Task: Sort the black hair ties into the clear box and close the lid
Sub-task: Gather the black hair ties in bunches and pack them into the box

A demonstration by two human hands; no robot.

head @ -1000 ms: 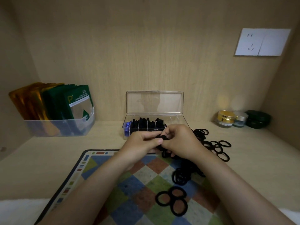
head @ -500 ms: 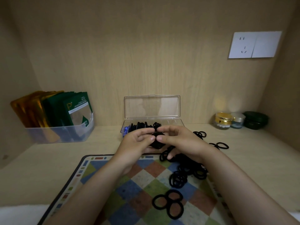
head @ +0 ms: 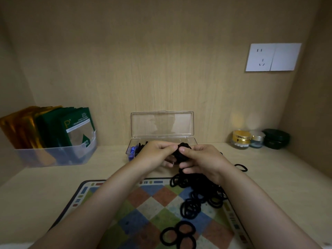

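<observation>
Black hair ties (head: 181, 152) are pinched by left hand (head: 154, 155) and right hand (head: 203, 159) at near edge of clear box (head: 195, 140).

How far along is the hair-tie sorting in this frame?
Done: some black ties sit in the clear box. In hand: left hand and right hand pinch a bunch of ties before it. Left: the large pile and three loose ties on the mat, plus the open lid.

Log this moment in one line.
left hand, right hand: grip hair tie bundle | clear box: lid open | loose hair ties: on mat
</observation>
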